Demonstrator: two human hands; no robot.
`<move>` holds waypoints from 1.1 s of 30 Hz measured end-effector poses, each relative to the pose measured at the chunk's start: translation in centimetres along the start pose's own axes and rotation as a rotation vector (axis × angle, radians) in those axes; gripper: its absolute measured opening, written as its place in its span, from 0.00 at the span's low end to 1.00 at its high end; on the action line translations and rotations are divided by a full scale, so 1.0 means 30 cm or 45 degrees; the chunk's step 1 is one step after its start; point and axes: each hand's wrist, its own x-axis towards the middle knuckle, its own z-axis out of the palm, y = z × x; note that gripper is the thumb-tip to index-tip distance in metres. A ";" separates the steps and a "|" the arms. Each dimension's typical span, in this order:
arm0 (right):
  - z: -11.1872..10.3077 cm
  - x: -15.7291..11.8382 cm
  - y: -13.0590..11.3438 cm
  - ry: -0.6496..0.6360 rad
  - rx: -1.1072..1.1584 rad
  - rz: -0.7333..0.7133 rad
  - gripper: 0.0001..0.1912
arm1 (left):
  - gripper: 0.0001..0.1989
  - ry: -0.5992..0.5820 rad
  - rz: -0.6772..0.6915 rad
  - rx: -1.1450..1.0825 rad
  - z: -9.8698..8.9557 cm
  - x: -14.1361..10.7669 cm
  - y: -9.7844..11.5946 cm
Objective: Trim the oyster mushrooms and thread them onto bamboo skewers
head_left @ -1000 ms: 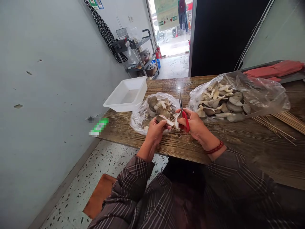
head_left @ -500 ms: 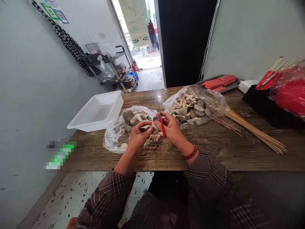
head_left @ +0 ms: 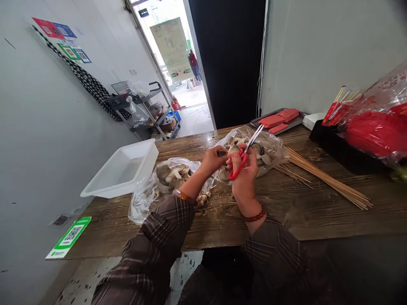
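Note:
Red-handled scissors (head_left: 238,166) are in my right hand (head_left: 246,176), their blades pointing up and away to the right. Close beside it, my left hand (head_left: 212,161) pinches a small piece of mushroom, partly hidden by the fingers. Both hands are over the near left part of a clear plastic bag (head_left: 276,146) that holds grey oyster mushrooms (head_left: 266,158). A second plastic bag (head_left: 141,202) with a mushroom cluster (head_left: 173,173) lies to the left, partly behind my left forearm. Small trimmed bits (head_left: 203,198) rest on the wooden table.
An empty white tub (head_left: 117,171) stands at the table's (head_left: 216,228) left. Wooden skewers (head_left: 330,180) lie to the right. Behind them are a tray with red packets (head_left: 275,120) and a black box (head_left: 333,146) beside red packaging (head_left: 375,133). A green code card (head_left: 71,235) is front left.
Both hands have moved right, from between the bags to over the right bag. The scissors now tilt to the right. The view has shifted a little.

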 end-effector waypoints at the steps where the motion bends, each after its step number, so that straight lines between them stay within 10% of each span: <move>1: 0.002 -0.003 0.002 -0.007 0.008 0.007 0.20 | 0.04 0.037 0.027 0.129 0.008 0.028 -0.013; 12: 0.006 -0.013 0.008 -0.053 0.128 0.057 0.18 | 0.24 0.227 0.024 0.116 -0.092 0.022 -0.132; 24: -0.002 -0.057 0.064 -0.487 -0.200 0.140 0.17 | 0.16 0.565 -0.167 -0.264 -0.498 -0.346 -0.201; 33: -0.025 -0.065 0.155 -0.623 -0.573 -0.038 0.23 | 0.06 0.496 -0.193 0.265 -0.461 -0.460 -0.364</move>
